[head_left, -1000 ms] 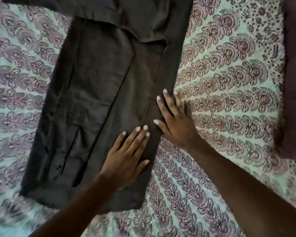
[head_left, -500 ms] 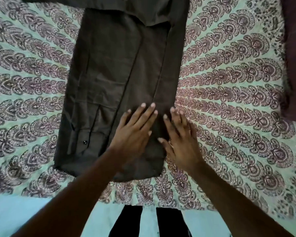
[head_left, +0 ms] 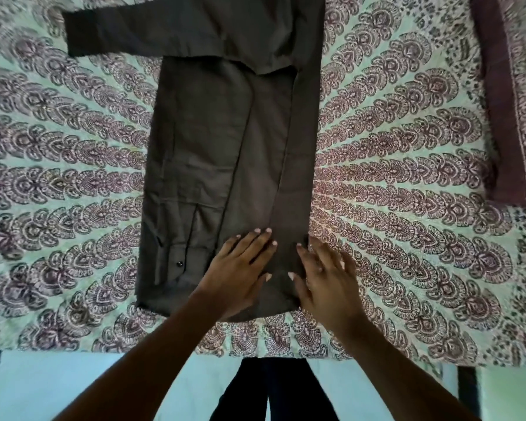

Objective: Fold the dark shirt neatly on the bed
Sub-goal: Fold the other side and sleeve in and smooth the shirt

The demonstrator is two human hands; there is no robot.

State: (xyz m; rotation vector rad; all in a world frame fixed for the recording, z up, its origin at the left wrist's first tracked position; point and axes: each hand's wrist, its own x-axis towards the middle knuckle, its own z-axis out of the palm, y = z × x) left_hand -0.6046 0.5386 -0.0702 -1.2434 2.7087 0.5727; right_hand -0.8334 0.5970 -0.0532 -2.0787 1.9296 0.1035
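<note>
**Head view: pressing the folded side flat near the hem**

Head view is the only one I have. The dark shirt (head_left: 225, 165) lies lengthwise on the patterned bedspread (head_left: 407, 177), its hem near the bed's front edge, one side folded in along a long crease and one sleeve (head_left: 134, 31) stretched out to the left at the top. My left hand (head_left: 240, 275) rests flat on the cloth with fingers straight. My right hand (head_left: 325, 278) lies on the folded edge, fingers spread and straight, holding nothing.

To do this well, I judge both palms should stay flat and stroke along the crease so the folded side lies straight.

The collar is cut off by the frame's top. My right hand is a little blurred. My hands cover the hem's right corner, so I cannot tell if it lines up. A dark maroon cloth (head_left: 504, 101) at the right is only partly in frame.
</note>
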